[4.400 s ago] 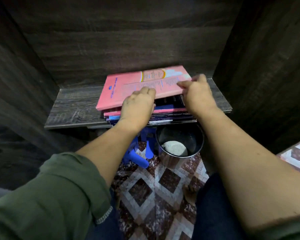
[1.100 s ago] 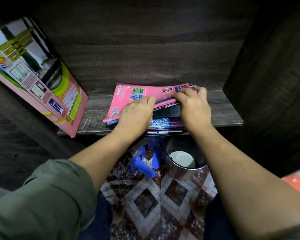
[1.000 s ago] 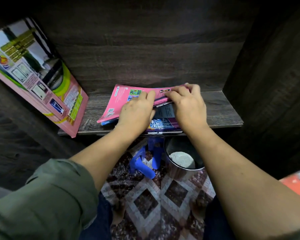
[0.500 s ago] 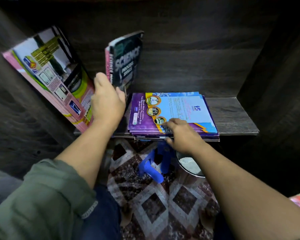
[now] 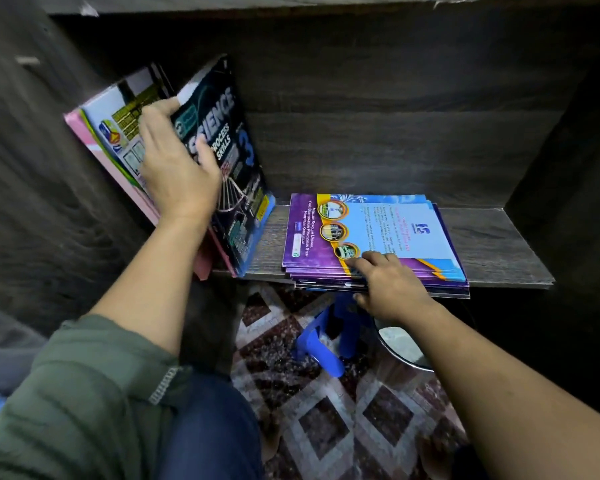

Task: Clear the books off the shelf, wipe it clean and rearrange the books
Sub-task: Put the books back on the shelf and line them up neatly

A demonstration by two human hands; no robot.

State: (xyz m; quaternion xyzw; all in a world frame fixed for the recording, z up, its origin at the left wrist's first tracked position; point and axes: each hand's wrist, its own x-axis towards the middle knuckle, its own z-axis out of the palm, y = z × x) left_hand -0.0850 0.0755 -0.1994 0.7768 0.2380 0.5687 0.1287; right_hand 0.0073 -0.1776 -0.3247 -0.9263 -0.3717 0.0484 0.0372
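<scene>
A dark science book (image 5: 238,168) is gripped, tilted, by the fingers of the left hand (image 5: 179,168); a purple-topped stack (image 5: 378,223) is pinched by the fingers of the right hand (image 5: 390,287), its lower covers hidden.

Blue stool (image 5: 321,344) beside perhaps a metal pot (image 5: 399,345); patterned floor (image 5: 326,427).

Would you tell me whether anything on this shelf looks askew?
Yes. The Science book and pink book lean left rather than stand upright, the left hand gripping the Science book. The stack, pinched by the right hand, overhangs the front edge of the shelf.
</scene>
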